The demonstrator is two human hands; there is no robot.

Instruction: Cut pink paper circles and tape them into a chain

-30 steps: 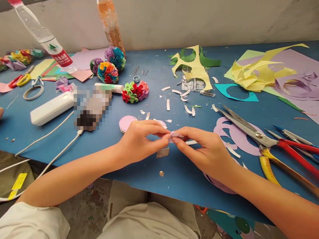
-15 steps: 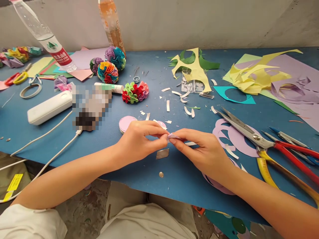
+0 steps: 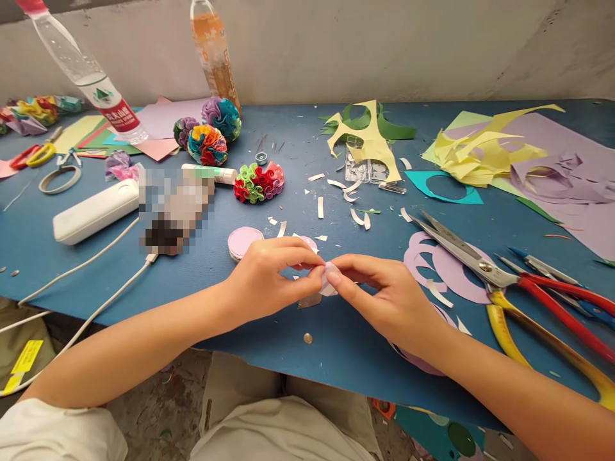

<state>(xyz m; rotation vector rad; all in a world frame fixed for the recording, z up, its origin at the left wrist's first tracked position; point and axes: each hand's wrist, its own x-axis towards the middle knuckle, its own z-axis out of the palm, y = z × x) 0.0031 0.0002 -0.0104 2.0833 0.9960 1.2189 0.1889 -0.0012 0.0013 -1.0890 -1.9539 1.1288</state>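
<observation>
A small lilac paper piece [image 3: 329, 283] is pinched between both hands above the blue table. My left hand [image 3: 273, 272] grips its left edge with thumb and fingertips. From the other side, my right hand [image 3: 384, 291] holds it between thumb and index finger. Fingertips hide part of its shape. Just behind my left hand lies a stack of lilac paper discs [image 3: 245, 242]. Another lilac disc [image 3: 308, 243] peeks out past the left fingers. Under the hands is a small greyish flat piece [image 3: 310, 300], partly covered.
Large scissors [image 3: 485, 266] with red and yellow handles lie at the right beside lilac paper offcuts [image 3: 459, 275]. Ruffled paper balls [image 3: 207, 145], a glue stick [image 3: 211, 173], a white power bank [image 3: 96, 211] and a water bottle [image 3: 113, 112] stand or lie at the left. White paper scraps [image 3: 320, 207] litter the middle.
The lilac paper piece has turned, so more of its face shows below the fingers and over the greyish piece. Both hands stay pinched close together. The view has shifted slightly.
</observation>
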